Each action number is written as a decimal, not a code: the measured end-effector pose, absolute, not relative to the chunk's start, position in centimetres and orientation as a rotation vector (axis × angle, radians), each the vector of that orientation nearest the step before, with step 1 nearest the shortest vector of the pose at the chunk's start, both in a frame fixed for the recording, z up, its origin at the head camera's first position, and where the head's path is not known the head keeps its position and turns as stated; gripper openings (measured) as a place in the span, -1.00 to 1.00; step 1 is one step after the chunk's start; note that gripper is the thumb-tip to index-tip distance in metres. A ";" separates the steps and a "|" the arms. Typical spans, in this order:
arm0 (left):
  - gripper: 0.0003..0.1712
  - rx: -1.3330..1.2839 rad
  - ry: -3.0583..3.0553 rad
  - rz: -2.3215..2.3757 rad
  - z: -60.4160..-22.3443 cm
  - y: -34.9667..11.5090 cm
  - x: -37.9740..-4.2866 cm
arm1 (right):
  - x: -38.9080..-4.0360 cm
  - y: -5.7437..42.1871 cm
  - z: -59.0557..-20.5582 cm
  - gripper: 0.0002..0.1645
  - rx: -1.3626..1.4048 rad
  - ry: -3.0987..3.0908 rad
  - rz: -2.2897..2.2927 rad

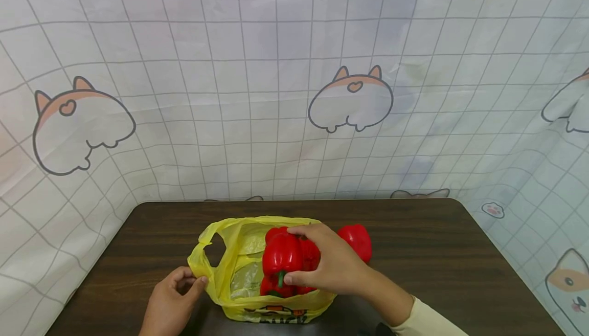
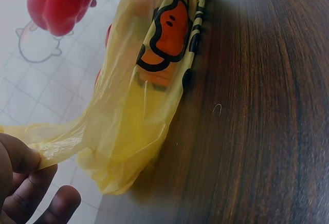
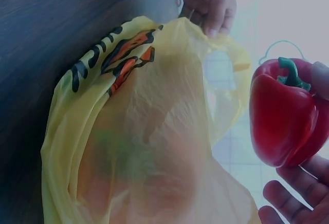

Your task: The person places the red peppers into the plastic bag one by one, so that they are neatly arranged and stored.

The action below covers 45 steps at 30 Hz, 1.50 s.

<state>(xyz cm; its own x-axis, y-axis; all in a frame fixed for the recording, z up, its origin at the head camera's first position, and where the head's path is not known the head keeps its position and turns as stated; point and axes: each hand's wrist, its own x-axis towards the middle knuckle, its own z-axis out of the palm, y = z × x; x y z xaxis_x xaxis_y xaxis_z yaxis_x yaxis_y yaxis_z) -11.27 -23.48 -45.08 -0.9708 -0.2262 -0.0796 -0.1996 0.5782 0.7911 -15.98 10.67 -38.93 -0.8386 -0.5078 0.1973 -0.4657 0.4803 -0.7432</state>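
Observation:
A yellow plastic bag (image 1: 276,303) with a printed cartoon front sits on the table, its mouth open upward. My left hand (image 1: 172,295) pinches the bag's left handle (image 2: 64,147) between thumb and fingers and draws it out to the side. Over the bag's mouth, my right hand (image 1: 333,259) grips a red bell pepper (image 3: 280,116) with a green stem. In the right wrist view, thumb and fingers hold it from opposite sides. Other red peppers (image 1: 276,289) show inside the bag beneath it, partly hidden by the held one and the hand.
Another red bell pepper (image 1: 356,241) lies on the dark wooden table (image 1: 428,269), right of the bag and behind my right forearm. A white gridded cloth (image 1: 276,157) with cartoon dogs hangs behind the table and along its sides. A small dark object (image 1: 383,330) shows at the bottom edge.

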 end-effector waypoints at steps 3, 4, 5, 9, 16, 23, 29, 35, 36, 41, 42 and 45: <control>-0.63 0.370 -2.763 -1.383 -45.0 -23.5 -11.3 | -16.1 10.3 -39.0 -0.07 -0.868 2.661 -1.315; -0.63 0.368 -2.763 -1.382 -45.0 -23.5 -11.3 | -16.1 10.1 -39.0 -0.07 -0.871 2.664 -1.315; -0.64 0.367 -2.763 -1.381 -45.0 -23.5 -11.2 | -16.1 10.0 -39.0 -0.07 -0.876 2.665 -1.315; -0.65 0.372 -2.761 -1.377 -44.9 -23.4 -11.2 | -16.3 9.4 -39.2 -0.05 -0.905 2.656 -1.303; -0.61 0.366 -2.766 -1.374 -44.9 -23.5 -11.3 | -16.7 8.4 -39.6 -0.03 -0.926 2.650 -1.250; -0.62 0.378 -2.771 -1.355 -44.9 -23.4 -11.3 | -16.8 7.6 -39.9 -0.05 -0.945 2.641 -1.249; -0.62 0.388 -2.765 -1.360 -44.8 -23.3 -11.2 | -16.9 6.8 -40.3 -0.05 -0.934 2.648 -1.211; -0.58 0.381 -2.763 -1.368 -44.8 -23.4 -11.1 | -16.9 6.0 -40.6 -0.04 -0.949 2.656 -1.170; -0.55 0.377 -2.763 -1.367 -44.9 -23.4 -11.1 | -16.9 5.8 -40.6 -0.04 -0.950 2.660 -1.161; -0.55 0.378 -2.761 -1.367 -44.9 -23.4 -11.2 | -17.0 5.0 -40.7 -0.02 -0.978 2.676 -1.120; -0.57 0.386 -2.761 -1.369 -44.9 -23.4 -11.2 | -17.0 4.8 -40.7 -0.02 -0.985 2.683 -1.109; -0.61 0.397 -2.762 -1.372 -44.8 -23.3 -11.2 | -17.1 4.4 -40.8 -0.02 -1.004 2.695 -1.081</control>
<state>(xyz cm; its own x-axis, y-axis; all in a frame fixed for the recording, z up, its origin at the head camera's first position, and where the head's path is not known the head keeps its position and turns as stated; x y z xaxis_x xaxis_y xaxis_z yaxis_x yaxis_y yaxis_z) -11.25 -23.29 -44.81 -0.9668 -0.2413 -0.0840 -0.2128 0.5782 0.7876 -17.07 4.41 -40.80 -0.7842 -0.5972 0.1688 -0.5483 0.5394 -0.6390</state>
